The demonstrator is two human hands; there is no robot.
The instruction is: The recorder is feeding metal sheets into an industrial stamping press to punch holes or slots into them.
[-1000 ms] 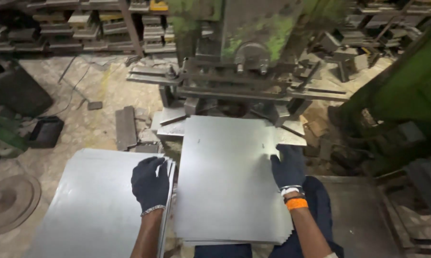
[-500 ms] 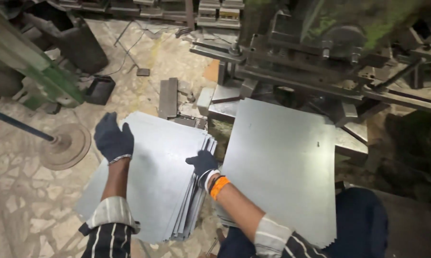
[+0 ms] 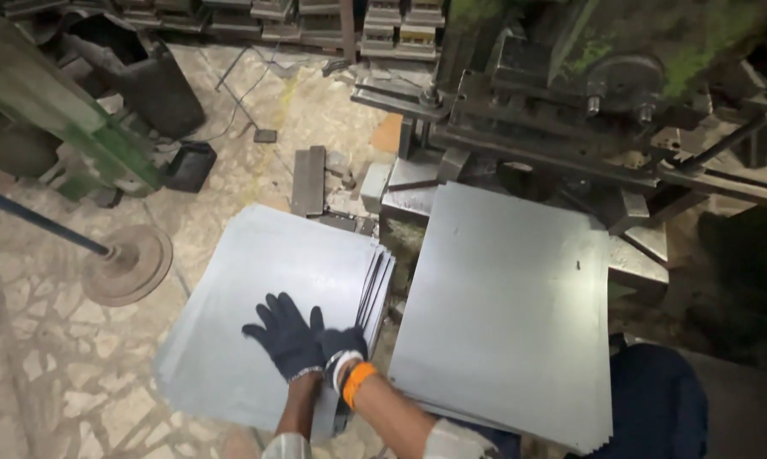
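Head view. Two gloved hands are in frame, both over the stack of metal sheets (image 3: 273, 314) that lies on the floor at the person's left. The left hand (image 3: 286, 336) wears a dark glove and lies flat on the top sheet, fingers spread wide, near the stack's near right corner; it grips nothing. The right hand (image 3: 343, 344), also in a dark glove, with one orange wristband (image 3: 358, 381) at the wrist, crosses over to the same stack and sits at its right edge, just beside the left hand; its fingers are curled at the sheet edges, but whether they clamp a sheet cannot be told. The fanned edges at the right side of the stack show several sheets; the exact count cannot be read.

A second lot of sheet, one large metal sheet (image 3: 502, 314) on top, rests to the right, its far edge against the press machine (image 3: 570, 93). One round floor plate (image 3: 128, 263) lies to the left on the floor (image 3: 43, 365).
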